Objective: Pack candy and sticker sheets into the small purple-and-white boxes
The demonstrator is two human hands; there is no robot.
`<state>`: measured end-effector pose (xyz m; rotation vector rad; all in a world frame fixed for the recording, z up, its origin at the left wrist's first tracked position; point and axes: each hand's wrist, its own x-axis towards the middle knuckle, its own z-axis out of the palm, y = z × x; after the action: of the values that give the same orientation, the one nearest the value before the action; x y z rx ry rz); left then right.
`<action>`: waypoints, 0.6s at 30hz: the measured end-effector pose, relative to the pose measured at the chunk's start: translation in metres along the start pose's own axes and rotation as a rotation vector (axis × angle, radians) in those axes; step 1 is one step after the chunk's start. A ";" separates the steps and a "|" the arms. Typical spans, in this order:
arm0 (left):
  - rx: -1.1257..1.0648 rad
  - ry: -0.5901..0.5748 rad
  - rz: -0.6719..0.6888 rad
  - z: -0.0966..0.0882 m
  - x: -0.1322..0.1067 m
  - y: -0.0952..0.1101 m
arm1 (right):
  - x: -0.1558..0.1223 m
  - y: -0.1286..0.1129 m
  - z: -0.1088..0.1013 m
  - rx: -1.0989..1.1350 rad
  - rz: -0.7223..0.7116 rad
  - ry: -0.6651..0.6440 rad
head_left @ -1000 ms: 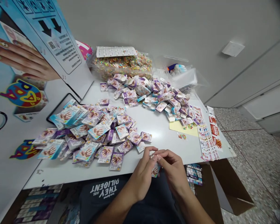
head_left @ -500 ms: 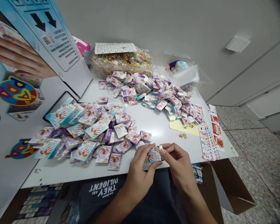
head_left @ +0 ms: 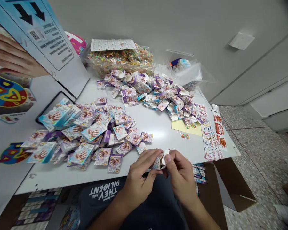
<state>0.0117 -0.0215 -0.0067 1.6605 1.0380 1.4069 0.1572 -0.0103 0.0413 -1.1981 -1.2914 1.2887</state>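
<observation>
A bare strip of white table [head_left: 158, 127] runs up the middle. A big heap of flat boxes [head_left: 81, 134] blocks the left side. Another heap of open boxes [head_left: 153, 92] blocks the back. Sticker sheets [head_left: 212, 134] and a yellow paper [head_left: 182, 127] lie on the right.

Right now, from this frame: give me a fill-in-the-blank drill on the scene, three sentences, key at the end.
1. Both the left hand and the right hand hold one small ____ at the near table edge.
2. The clear tub of colourful pieces stands at the table's ____ edge.
3. The yellow sheet lies to the ____ of the hands.

Missing words: box; far; right
</observation>
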 end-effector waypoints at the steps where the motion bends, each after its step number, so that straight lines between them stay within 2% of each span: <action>1: 0.004 0.003 0.002 0.000 0.000 -0.001 | 0.000 -0.001 0.002 -0.018 -0.012 0.021; 5: -0.036 0.029 -0.034 -0.002 -0.001 0.000 | 0.001 0.000 0.006 -0.094 -0.038 0.035; 9: -0.147 0.054 -0.158 -0.005 -0.001 0.002 | 0.001 0.000 0.002 -0.163 -0.069 -0.009; 13: -0.212 0.049 -0.280 -0.012 0.003 0.003 | 0.003 -0.007 -0.007 -0.367 -0.120 -0.174; 16: -0.189 0.017 -0.285 -0.019 0.005 0.004 | 0.005 -0.011 -0.014 -0.504 -0.197 -0.324; 18: -0.179 0.001 -0.287 -0.022 0.004 0.005 | 0.005 -0.011 -0.016 -0.553 -0.220 -0.359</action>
<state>-0.0092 -0.0194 0.0033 1.3241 1.0702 1.2708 0.1723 -0.0031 0.0526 -1.1729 -2.0772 1.0423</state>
